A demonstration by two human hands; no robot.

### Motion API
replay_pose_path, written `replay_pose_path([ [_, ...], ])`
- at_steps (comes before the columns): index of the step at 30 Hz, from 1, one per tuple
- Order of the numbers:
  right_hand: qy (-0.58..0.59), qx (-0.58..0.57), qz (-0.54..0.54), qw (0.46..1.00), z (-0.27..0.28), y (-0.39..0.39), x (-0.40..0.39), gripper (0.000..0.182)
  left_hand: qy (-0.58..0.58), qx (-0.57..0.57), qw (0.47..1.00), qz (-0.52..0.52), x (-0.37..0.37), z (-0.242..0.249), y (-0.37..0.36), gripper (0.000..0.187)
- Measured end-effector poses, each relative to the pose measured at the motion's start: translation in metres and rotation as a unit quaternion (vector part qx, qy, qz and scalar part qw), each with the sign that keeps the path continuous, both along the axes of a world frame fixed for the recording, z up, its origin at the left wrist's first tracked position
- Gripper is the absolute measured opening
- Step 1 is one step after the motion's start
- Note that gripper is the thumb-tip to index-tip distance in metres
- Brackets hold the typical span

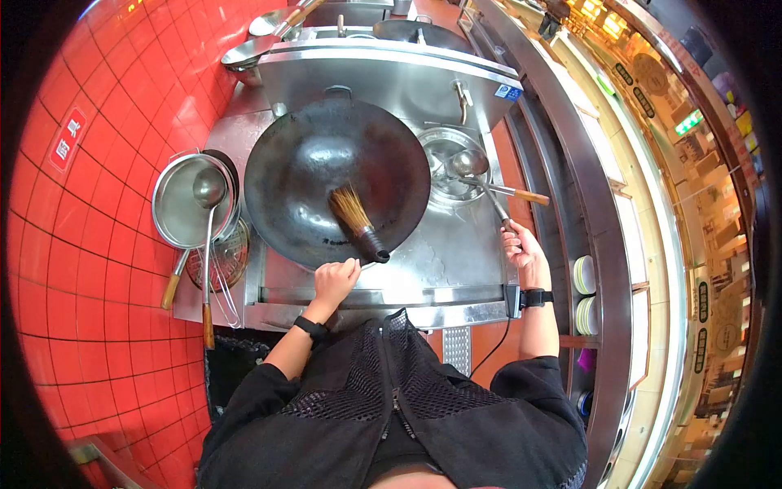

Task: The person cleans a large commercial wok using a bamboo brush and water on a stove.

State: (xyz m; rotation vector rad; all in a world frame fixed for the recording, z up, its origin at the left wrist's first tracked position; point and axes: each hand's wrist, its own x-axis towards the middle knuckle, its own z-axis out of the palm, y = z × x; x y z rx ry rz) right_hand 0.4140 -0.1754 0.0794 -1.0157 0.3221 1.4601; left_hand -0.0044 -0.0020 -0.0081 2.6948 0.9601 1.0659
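A large dark wok (305,155) sits on the steel stove. Inside it, toward the lower right, lies a bristle brush (352,213) with a dark handle end near the rim. My left hand (336,283) is closed at the wok's near edge, below the brush; what its fingers grip is hard to make out. At the right, my right hand (520,243) is wrapped round the handle of a metal ladle (469,163). The ladle's bowl is over a steel basin (440,144), beside another utensil with a wooden handle (531,196).
On the left stand a metal pot (181,204) with a second ladle (209,188) and a round wire strainer (232,259). A steel partition (366,77) with a tap (462,99) rises behind the wok. Stacked plates (585,315) are on the right shelf.
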Motion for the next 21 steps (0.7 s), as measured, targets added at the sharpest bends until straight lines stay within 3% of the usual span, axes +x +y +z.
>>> replay_pose_path([
  [6,-0.013,0.027,-0.006,1.000,0.025,-0.008,-0.001,0.028,-0.012,-0.027,1.000,-0.004,0.001,-0.003,0.000,0.030],
  [13,0.149,0.106,-0.011,0.983,0.053,-0.028,-0.022,0.029,-0.010,-0.031,0.999,-0.001,0.000,0.001,0.000,0.031],
  [21,0.121,0.137,0.044,0.982,0.091,-0.055,-0.070,0.033,-0.007,-0.015,1.000,0.000,-0.002,-0.001,0.001,0.026],
])
